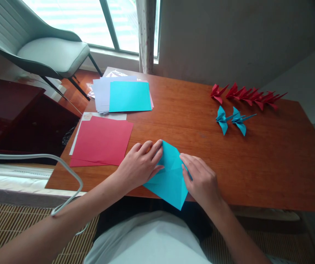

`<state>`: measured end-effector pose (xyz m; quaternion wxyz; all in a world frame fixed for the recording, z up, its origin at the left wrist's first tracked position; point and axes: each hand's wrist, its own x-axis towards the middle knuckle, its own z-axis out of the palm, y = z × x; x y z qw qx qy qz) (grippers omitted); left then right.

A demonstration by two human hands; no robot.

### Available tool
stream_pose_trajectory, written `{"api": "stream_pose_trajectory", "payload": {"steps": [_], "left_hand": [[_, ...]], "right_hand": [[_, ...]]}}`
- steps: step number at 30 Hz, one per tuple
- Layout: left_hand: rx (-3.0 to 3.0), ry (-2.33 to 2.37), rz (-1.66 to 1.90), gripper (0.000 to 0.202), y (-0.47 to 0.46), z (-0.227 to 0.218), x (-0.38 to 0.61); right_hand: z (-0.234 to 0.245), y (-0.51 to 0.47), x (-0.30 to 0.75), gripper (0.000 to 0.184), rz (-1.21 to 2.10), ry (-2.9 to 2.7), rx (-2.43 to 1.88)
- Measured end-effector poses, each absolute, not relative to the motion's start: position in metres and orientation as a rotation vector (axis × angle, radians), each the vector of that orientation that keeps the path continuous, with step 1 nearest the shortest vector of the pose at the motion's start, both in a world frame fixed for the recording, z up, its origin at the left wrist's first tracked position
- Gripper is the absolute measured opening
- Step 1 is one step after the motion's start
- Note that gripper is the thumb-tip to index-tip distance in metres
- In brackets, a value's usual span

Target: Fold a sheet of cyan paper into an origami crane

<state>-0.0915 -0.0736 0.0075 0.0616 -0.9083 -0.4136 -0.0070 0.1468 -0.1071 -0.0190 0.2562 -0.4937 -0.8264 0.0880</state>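
A sheet of turquoise origami paper [171, 183] with crease lines lies at the table's front edge, its near corner reaching out over the edge. On its left side rests my left hand [139, 163], fingers stretched over the paper toward the far corner and thumb spread apart. My right hand [201, 176] pinches the paper's right edge between thumb and fingers. The paper's left part is hidden under my left hand.
Red paper sheets [101, 141] lie left of my hands, with turquoise sheets [130, 96] on lilac ones [101, 93] behind. Two blue paper cranes [238, 119] and a row of red paper cranes [245, 93] stand at the right back. A white cable [72, 172] loops at left.
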Motion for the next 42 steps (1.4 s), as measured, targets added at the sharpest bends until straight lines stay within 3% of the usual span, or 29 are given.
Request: {"api": "stream_pose_trajectory", "payload": {"steps": [8,21,42], "left_hand": [[-2.738,-1.243,-0.024,0.051,-0.075,0.006,-0.092],[-2.725,-1.252,-0.009,0.05,-0.075,0.006,-0.092],[-2.727,-1.267,-0.029,0.048,-0.076,0.007,-0.091]], "right_hand": [[-0.022,-0.11,0.151,0.059,0.255,-2.287,-1.117],[-0.022,-0.109,0.151,0.034,0.068,-2.454,-0.798],[-0.02,-0.097,0.162,0.024,0.09,-2.56,-0.666]]}}
